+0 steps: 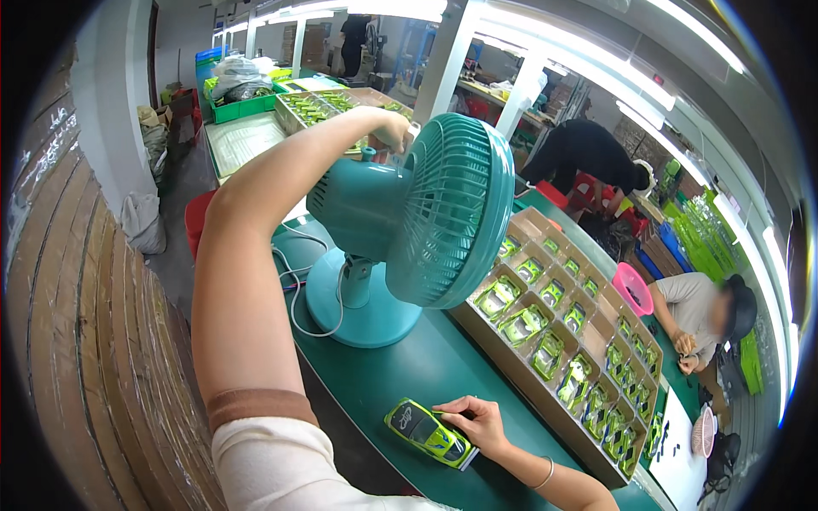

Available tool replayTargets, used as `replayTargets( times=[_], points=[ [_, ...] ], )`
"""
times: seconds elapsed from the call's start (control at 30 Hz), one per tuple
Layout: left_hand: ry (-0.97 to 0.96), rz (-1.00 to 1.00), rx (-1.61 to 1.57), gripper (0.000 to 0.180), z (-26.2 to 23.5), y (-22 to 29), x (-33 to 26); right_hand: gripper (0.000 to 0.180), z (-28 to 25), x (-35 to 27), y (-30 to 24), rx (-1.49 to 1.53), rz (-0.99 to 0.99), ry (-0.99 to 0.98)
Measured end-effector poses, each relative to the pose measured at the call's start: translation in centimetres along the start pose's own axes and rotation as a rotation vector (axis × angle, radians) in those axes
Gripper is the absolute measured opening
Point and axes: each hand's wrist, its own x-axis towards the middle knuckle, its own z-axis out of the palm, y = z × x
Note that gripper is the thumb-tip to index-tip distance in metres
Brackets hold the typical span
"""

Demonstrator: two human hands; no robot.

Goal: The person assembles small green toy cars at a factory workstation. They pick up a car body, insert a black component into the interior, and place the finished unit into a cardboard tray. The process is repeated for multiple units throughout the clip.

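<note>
A green toy car body (430, 433) with a dark windscreen and blue marks lies at a slant on the green table. My right hand (479, 423), a bracelet on its wrist, is closed on the car's upper edge, thumb and fingertips together. My left arm stretches far forward past the teal desk fan (452, 209). My left hand (390, 129) is bent downward behind the fan's motor housing, beside a small white thing (412, 136). The fan hides most of its fingers, so whether they grip anything does not show.
A divided cardboard box (552, 400) of green car bodies stands right of the fan; another box (315, 109) lies beyond it. The fan's white cable (294, 294) loops near its base. Stacked cardboard (85, 341) lines the left. A co-worker (703, 311) sits at right, near a pink basin (632, 288).
</note>
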Motion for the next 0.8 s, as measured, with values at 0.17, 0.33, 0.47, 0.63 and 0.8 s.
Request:
replayTargets(
  times=[0.17,0.33,0.47,0.63,0.8],
  points=[
    [0.073,-0.045,0.118,0.031,-0.1,-0.5,0.1,0.008,-0.4,0.3,-0.2,-0.063,-0.023,0.011],
    [0.300,-0.028,-0.037,0.051,-2.0,1.0,-3.8,0.010,-0.3,0.4,-0.3,-0.062,-0.011,-0.001],
    [0.770,0.223,-0.138,0.049,-0.6,0.7,-8.8,0.010,-0.3,0.3,-0.7,-0.057,-0.021,-0.012],
    [0.797,-0.013,0.052,0.038,4.1,3.4,-13.5,0.008,-0.6,0.3,-0.5,-0.041,-0.040,0.006],
    [0.743,-0.051,0.158,0.035,5.3,3.1,-13.8,0.010,-0.6,0.3,-0.1,0.011,-0.080,0.012]
  ],
)
